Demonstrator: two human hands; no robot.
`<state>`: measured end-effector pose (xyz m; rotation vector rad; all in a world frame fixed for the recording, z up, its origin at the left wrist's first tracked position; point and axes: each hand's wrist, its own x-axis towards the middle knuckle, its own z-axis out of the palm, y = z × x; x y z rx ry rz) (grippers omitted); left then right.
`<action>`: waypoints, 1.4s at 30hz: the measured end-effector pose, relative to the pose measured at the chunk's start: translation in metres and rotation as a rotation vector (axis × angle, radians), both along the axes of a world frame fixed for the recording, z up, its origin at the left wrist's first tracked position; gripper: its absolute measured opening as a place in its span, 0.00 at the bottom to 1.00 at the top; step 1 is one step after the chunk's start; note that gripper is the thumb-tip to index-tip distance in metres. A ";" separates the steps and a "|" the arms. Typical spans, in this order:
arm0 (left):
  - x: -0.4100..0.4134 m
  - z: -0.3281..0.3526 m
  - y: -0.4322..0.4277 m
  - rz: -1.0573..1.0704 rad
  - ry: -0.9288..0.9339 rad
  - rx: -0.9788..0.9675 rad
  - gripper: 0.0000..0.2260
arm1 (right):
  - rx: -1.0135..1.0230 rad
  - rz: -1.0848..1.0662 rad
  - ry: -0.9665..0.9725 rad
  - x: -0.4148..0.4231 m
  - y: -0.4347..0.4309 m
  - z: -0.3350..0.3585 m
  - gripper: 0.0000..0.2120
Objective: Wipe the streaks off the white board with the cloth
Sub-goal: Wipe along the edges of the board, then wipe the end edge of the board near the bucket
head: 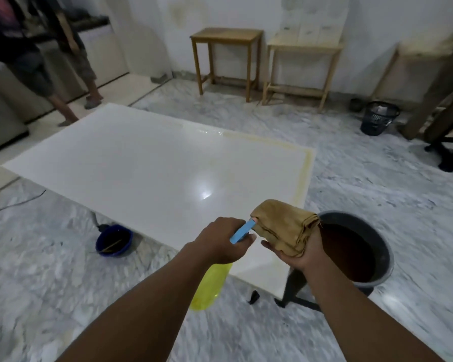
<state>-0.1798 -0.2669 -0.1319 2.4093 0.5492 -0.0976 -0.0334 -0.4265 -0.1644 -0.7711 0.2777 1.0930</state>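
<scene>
left hand (221, 241): gripping the blue head of the yellow spray bottle (209, 286), nozzle aimed at the cloth (283, 226), nearly touching it.
right hand (304, 254): palm up, fingers cupped round the folded cloth, over the board's near right corner.
board (141, 165): flat on stands; yellow streaks (305, 173) along far and right edges, unwiped.
risk, overspray: mist missing the cloth lands on the board, likely new smears.
risk, bucket (386, 254): dark water just beside that corner; a dropped cloth comes out dirty.
risk, soak: an overwet cloth drags the streaks.
</scene>
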 end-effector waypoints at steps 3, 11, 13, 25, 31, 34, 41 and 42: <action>0.009 0.006 0.033 -0.087 0.049 0.020 0.18 | 0.051 -0.045 0.014 0.008 0.025 0.012 0.26; 0.052 0.015 0.069 -0.268 0.034 0.060 0.18 | 0.041 -0.161 -0.030 0.031 0.054 0.017 0.33; 0.067 0.016 0.069 -0.317 0.033 0.061 0.15 | -0.004 -0.179 -0.043 0.041 0.057 0.017 0.31; 0.168 -0.001 0.089 -0.274 0.010 0.101 0.14 | -0.118 -0.200 -0.056 0.127 0.074 -0.005 0.38; 0.240 -0.013 0.125 -0.199 -0.032 0.037 0.15 | -0.434 -0.092 -0.082 0.207 0.091 -0.019 0.21; 0.277 -0.016 0.135 -0.178 -0.049 0.031 0.16 | -0.578 -0.063 -0.161 0.258 0.100 -0.018 0.16; 0.354 -0.028 0.146 -0.145 -0.055 -0.013 0.17 | -0.974 0.165 -0.469 0.384 0.121 -0.025 0.14; 0.361 -0.031 0.148 -0.148 -0.055 -0.017 0.17 | -0.997 0.201 -0.500 0.398 0.124 -0.027 0.13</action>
